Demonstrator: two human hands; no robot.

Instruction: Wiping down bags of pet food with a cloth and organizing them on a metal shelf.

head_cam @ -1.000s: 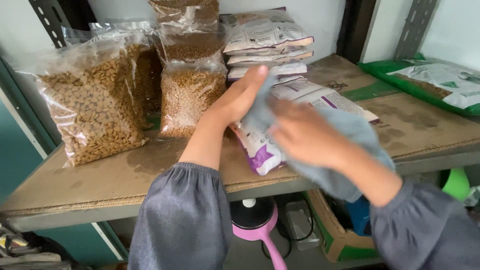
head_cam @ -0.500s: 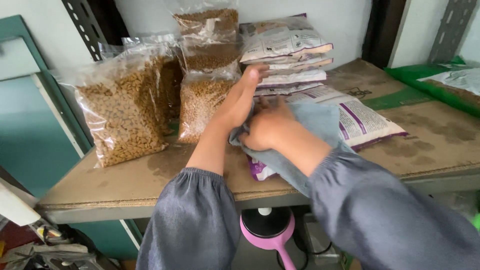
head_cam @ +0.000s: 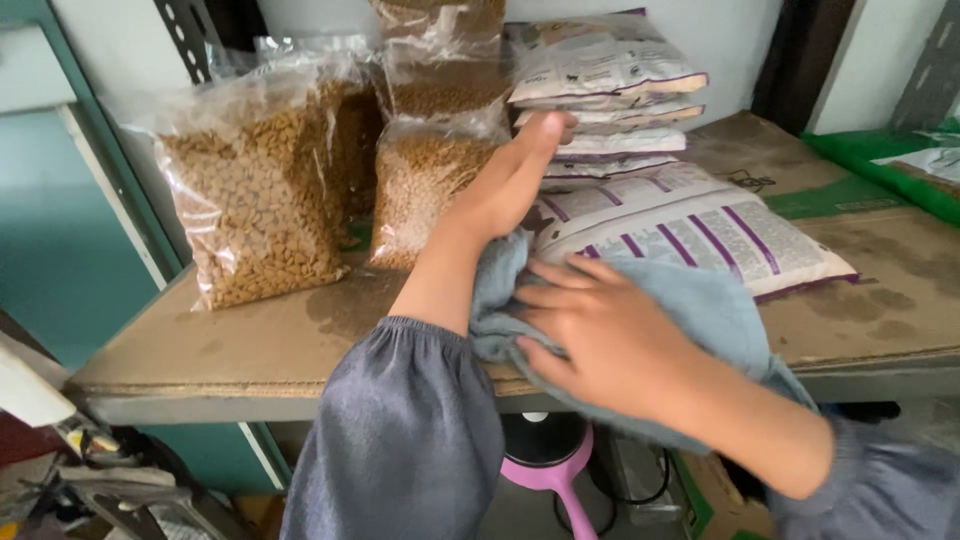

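My left hand (head_cam: 512,180) reaches forward over the shelf, fingers straight, touching the stack of white and purple printed bags (head_cam: 600,90) beside a clear bag of brown pellets (head_cam: 425,185). My right hand (head_cam: 600,345) presses a grey-blue cloth (head_cam: 700,310) against my left forearm at the shelf's front edge. The cloth drapes over the near end of a large flat white and purple bag (head_cam: 690,230) lying on the cardboard-covered shelf (head_cam: 250,340).
A big clear bag of pellets (head_cam: 255,195) stands at the left, with more behind it. A green bag (head_cam: 890,165) lies at the far right. Under the shelf are a pink and black round object (head_cam: 545,455), cables and a cardboard box (head_cam: 715,495).
My view has shifted slightly left and closer. My right hand with the cloth has slid down along my left forearm toward the shelf's front edge. My left hand stays at the stacked bags.
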